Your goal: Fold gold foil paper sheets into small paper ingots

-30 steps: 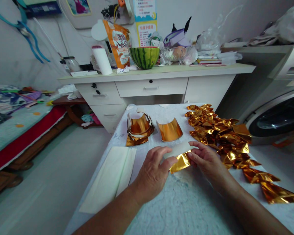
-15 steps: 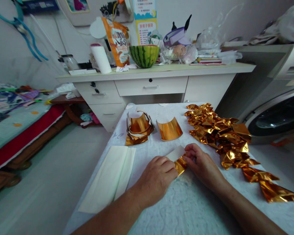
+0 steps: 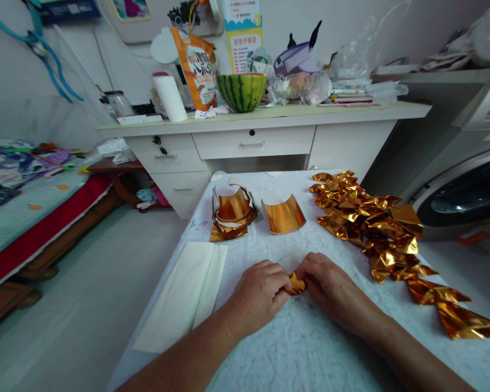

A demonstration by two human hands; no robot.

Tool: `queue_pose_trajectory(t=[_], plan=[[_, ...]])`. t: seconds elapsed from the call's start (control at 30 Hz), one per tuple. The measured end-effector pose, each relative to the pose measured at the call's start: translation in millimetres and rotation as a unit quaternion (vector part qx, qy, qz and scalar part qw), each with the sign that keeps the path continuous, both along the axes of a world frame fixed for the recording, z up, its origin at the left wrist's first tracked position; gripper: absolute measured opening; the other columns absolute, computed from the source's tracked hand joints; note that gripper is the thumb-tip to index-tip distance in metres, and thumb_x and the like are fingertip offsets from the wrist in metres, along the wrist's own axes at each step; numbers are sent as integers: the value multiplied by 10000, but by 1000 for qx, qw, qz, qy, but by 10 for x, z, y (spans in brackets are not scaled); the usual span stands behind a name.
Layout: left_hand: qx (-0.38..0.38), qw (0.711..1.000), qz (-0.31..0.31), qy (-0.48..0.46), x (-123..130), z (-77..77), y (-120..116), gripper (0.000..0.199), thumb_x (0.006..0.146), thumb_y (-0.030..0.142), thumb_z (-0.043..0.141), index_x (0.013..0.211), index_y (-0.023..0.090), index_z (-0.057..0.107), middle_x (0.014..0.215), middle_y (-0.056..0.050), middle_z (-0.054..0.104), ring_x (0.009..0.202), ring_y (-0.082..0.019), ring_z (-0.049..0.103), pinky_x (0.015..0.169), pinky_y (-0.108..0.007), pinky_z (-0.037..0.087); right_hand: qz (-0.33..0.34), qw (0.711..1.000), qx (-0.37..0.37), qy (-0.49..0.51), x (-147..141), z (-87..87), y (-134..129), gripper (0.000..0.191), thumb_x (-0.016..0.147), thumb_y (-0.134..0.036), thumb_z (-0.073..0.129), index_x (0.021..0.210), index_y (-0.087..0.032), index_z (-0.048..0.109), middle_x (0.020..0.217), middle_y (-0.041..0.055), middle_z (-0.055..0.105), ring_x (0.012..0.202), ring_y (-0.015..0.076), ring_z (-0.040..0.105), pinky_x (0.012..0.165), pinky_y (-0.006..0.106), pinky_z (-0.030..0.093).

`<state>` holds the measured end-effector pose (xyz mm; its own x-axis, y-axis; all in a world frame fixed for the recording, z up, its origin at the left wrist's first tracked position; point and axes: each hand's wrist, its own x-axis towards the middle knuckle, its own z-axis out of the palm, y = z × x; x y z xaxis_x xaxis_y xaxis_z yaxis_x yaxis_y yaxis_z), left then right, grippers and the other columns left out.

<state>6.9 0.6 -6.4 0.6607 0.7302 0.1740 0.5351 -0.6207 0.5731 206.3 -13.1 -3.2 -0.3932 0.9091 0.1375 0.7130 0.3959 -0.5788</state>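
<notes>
Between my two hands is a small piece of gold foil paper [image 3: 296, 285], its white part [image 3: 293, 260] showing just behind. My left hand [image 3: 261, 291] pinches its left end, and my right hand [image 3: 324, 286] pinches the right end; both hands are closed. Beyond them a curved gold sheet [image 3: 285, 214] stands by itself on the cloth. To its left sits a loose roll of gold sheets [image 3: 232, 209]. A pile of folded gold foil pieces [image 3: 363, 218] runs down the right side. Folded white paper [image 3: 182, 296] lies left of my left hand.
A pale cloth covers the table [image 3: 245, 359]. Behind it stands a white desk [image 3: 253, 141] bearing a cut watermelon [image 3: 242, 92], an orange bag [image 3: 196, 68] and a white paper roll [image 3: 170, 97]. A washing machine [image 3: 465, 163] is at right, a bed [image 3: 32, 218] at left.
My right hand has moved down and closer to my left hand. The gold foil between them, flat before, is now gathered and narrower.
</notes>
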Motion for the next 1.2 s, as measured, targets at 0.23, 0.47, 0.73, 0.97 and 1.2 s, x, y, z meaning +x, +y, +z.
queue_pose_trajectory(t=[0.23, 0.47, 0.73, 0.97, 1.2], plan=[[-50, 999, 4, -10, -40, 29, 16, 176, 752, 50, 612, 858, 190, 603, 925, -12, 614, 903, -172, 553, 797, -283, 438, 21, 999, -28, -3, -44, 55, -68, 222, 737, 4, 474, 821, -191, 540, 828, 40, 566, 803, 196, 510, 724, 331, 409], [-96, 995, 21, -31, -76, 27, 38, 204, 702, 10, 576, 811, 182, 599, 958, -11, 571, 914, -149, 556, 836, -260, 448, 43, 998, -36, -40, -71, 88, -85, 154, 772, -138, 642, 907, -204, 604, 950, 64, 561, 902, 239, 493, 795, 390, 385], [-68, 997, 18, 13, -86, 77, 50, 175, 749, 84, 642, 886, 190, 664, 952, -21, 589, 937, -173, 550, 842, -285, 448, 29, 998, -44, -15, -86, -25, -57, 115, 832, -146, 647, 832, -256, 682, 901, 29, 605, 899, 209, 531, 771, 348, 366], [-4, 999, -38, 38, -115, 65, 99, 129, 837, 137, 648, 896, 219, 729, 919, -17, 642, 896, -165, 566, 810, -285, 439, 12, 998, -60, -15, -111, 16, -64, 101, 831, -140, 641, 822, -237, 668, 886, 24, 612, 883, 204, 533, 767, 349, 365], [5, 999, -38, 26, -108, -9, 112, 109, 847, 131, 641, 841, 204, 722, 848, -2, 661, 813, -139, 592, 758, -262, 442, 5, 998, -63, -19, -117, 6, -58, 115, 789, -107, 630, 828, -216, 625, 878, 26, 606, 870, 208, 524, 770, 356, 362]])
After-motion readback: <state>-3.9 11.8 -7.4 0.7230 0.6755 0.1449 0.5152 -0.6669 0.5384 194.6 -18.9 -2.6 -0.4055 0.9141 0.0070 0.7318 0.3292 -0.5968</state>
